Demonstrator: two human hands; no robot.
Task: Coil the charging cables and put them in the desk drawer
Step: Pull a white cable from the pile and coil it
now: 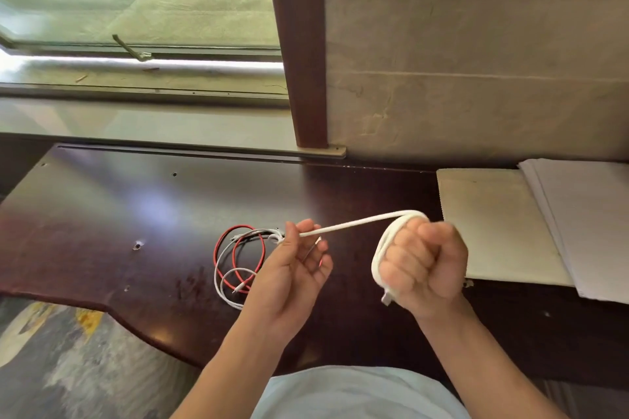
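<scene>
A thick white charging cable [354,223] is wound in several loops around my right hand [422,262], which is closed in a fist; one plug end sticks out below the fist. The cable's free stretch runs taut to the left to my left hand [296,265], which pinches it between thumb and fingertips, palm up. Behind my left hand, a red cable [218,248] and a thin grey-white cable [224,296] lie in loose tangled loops on the dark wooden desk [102,214]. No drawer is in view.
A cream pad [493,224] and a stack of white paper [592,224] lie at the desk's right. A dark wooden post [299,44] stands at the back, beside a window sill and a stone wall. The desk's front edge curves inward at the lower left.
</scene>
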